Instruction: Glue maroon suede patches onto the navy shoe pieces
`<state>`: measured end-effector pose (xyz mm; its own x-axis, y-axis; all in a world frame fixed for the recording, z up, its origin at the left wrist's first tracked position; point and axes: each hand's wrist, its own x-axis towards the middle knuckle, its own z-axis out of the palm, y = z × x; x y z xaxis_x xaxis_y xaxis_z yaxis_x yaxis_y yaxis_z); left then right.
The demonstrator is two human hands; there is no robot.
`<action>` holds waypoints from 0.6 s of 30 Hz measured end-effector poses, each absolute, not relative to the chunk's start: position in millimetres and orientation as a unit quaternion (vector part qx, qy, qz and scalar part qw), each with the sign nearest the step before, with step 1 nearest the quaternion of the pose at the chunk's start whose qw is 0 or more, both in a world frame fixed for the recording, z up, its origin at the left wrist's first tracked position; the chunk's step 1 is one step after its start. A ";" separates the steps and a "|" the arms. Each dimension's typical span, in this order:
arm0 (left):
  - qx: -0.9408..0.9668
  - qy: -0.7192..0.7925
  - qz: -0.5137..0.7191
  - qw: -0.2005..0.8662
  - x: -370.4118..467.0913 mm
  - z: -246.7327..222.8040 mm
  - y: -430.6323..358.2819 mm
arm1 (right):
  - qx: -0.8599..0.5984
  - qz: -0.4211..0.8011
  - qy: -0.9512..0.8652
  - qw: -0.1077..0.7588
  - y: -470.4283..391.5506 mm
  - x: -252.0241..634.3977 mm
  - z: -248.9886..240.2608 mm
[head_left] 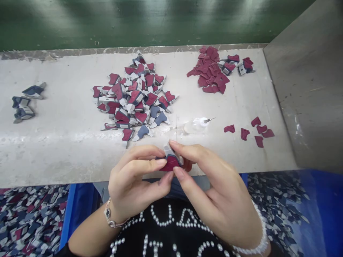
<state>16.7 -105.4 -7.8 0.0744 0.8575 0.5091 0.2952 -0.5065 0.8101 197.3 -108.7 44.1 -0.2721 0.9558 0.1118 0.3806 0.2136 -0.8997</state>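
Between my two hands, just above the table's front edge, is a small grey and navy plastic part with a maroon face (170, 163). The fingers and thumb of my left hand (136, 175) close on its left side. My right hand (211, 182) pinches it from the right, index finger at the grey tip and thumb by the maroon face. Beyond my hands lies a pile of similar parts (139, 96), most with maroon faces, a few with navy ones. A clear bottle with a thin metal needle tip (197, 125) lies on its side to the right of the pile.
Maroon flat pieces (211, 69) are heaped at the back right, beside a few grey parts (245, 66). Several loose maroon pieces (259, 130) lie nearer. Navy-and-grey parts (24, 107) sit far left. Blue bins (68, 214) of parts flank me; a metal panel (308, 82) stands right.
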 end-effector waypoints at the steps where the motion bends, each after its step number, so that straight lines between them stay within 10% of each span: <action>1: 0.685 0.425 0.532 0.259 16.7 -7.8 -106.5 | -0.479 0.400 -0.694 0.360 -108.7 197.0 44.2; 18: 0.569 0.415 0.492 0.511 9.0 9.6 -113.1 | -0.440 0.359 -0.755 0.328 -117.0 200.6 51.6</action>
<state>9.0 -113.1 9.6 0.1714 0.9757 0.1368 -0.0313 -0.1334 0.9906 200.6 -117.0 51.6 -0.3972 0.8998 0.1803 0.4285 0.3556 -0.8306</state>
